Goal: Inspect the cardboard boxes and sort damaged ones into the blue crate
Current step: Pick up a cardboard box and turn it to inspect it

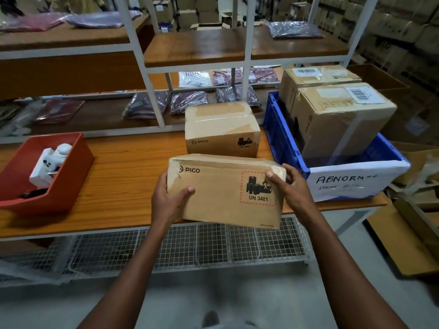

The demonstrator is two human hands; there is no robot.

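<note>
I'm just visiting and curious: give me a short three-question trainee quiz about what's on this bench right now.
1. True or false: the held PICO box rests flat on the table.
2. How many boxes stand in the blue crate?
3. What holds the white device: A) red bin B) the crate C) wire shelf?

Key:
1. False; the left hand and right hand hold it up, tilted.
2. Two.
3. A.
</note>
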